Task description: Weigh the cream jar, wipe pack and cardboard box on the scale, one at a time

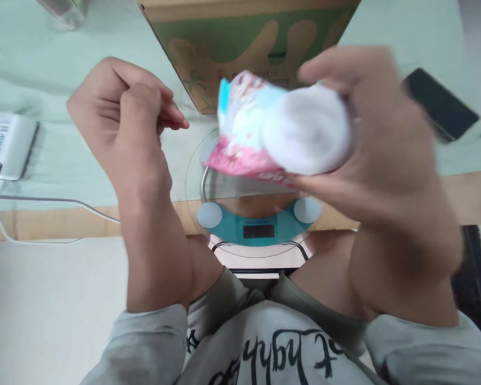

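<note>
My right hand (pixel 369 133) is closed around a blurred white round object (pixel 308 131), its thumb and fingers on either side. Up against that object is a crinkled pink, white and light-blue packet (pixel 246 128); whether the two are one item I cannot tell. Both are held above a round glass scale (pixel 258 227) with a teal front panel and a dark display. My left hand (pixel 134 112) hovers to the left, fingers curled and thumb pressed towards them, with nothing visible in it. A gap separates it from the packet.
A cardboard box (pixel 240 37) with green print stands behind the scale. On the right lies a dark phone (pixel 441 104). A white device (pixel 10 144) and a white cable (pixel 56 199) are on the left, and a clear container (pixel 68 13) is at the upper left.
</note>
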{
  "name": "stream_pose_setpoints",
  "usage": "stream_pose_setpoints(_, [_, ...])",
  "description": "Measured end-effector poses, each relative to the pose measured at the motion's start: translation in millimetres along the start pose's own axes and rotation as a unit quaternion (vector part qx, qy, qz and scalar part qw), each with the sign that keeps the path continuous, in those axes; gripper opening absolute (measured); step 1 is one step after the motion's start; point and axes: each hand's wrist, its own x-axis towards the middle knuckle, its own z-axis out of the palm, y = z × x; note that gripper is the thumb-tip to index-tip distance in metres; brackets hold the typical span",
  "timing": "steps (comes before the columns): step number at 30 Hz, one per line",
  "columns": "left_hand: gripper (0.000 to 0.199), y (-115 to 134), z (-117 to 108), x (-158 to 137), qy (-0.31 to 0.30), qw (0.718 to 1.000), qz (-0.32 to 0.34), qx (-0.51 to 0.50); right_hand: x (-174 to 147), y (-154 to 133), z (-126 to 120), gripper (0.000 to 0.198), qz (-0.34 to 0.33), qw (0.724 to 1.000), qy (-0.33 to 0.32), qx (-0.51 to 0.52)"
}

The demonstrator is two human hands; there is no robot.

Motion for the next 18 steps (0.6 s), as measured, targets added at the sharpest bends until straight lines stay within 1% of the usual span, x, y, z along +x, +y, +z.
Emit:
stream_pose_setpoints(2, [0.011, 7.1, 4.7, -6.1, -0.025, 0.999, 0.004, 0.031, 5.8, -4.8, 20.3, 0.056, -0.034, 0.999, -0.039, 0.01])
stream_pose_setpoints(4, [0.014, 11.7, 9.8, -12.8, -0.062, 0.995, -0.028, 0.072, 8.0, -6.4, 34.8, 0.067, -0.048, 0.995, -0.093, 0.009])
stream_pose_setpoints(6, [0.017, 13.1, 14.4, -18.5, -0.114, 0.986, -0.069, 0.102, 7.9, -4.9, 40.3, 0.08, -0.056, 0.993, -0.106, 0.013])
stream_pose_setpoints(7, [0.018, 12.8, 16.5, -20.9, -0.133, 0.981, -0.084, 0.113, 8.0, -3.1, 40.6, 0.081, -0.058, 0.993, -0.099, 0.025])
stream_pose_setpoints(8, [0.019, 11.9, 18.3, -22.9, -0.15, 0.976, -0.097, 0.123, 8.8, -0.6, 40.7, 0.075, -0.051, 0.994, -0.082, 0.047])
stream_pose_setpoints(10, [0.019, 9.3, 21.6, -26.3, -0.18, 0.966, -0.117, 0.143, 12.7, 6.0, 44.1, 0.06, -0.012, 0.995, -0.039, 0.09])
stream_pose_setpoints(12, [0.018, 6.5, 24.0, -29.6, -0.21, 0.955, -0.134, 0.163, 18.7, 13.8, 54.5, 0.056, 0.031, 0.993, -0.023, 0.11])
stream_pose_setpoints(13, [0.017, 5.2, 25.0, -31.2, -0.227, 0.948, -0.144, 0.173, 21.7, 17.6, 61.4, 0.054, 0.045, 0.992, -0.032, 0.11])
stream_pose_setpoints(15, [0.015, 2.7, 26.7, -34.4, -0.263, 0.933, -0.162, 0.186, 26.3, 23.5, 74.2, 0.049, 0.053, 0.991, -0.075, 0.098])
stream_pose_setpoints(17, [0.015, -0.4, 27.9, -36.8, -0.289, 0.92, -0.176, 0.197, 28.4, 25.5, 79.1, 0.046, 0.054, 0.989, -0.105, 0.088])
stream_pose_setpoints(18, [0.014, -2.3, 28.1, -37.2, -0.291, 0.92, -0.17, 0.201, 28.4, 24.8, 77.4, 0.046, 0.051, 0.989, -0.108, 0.083])
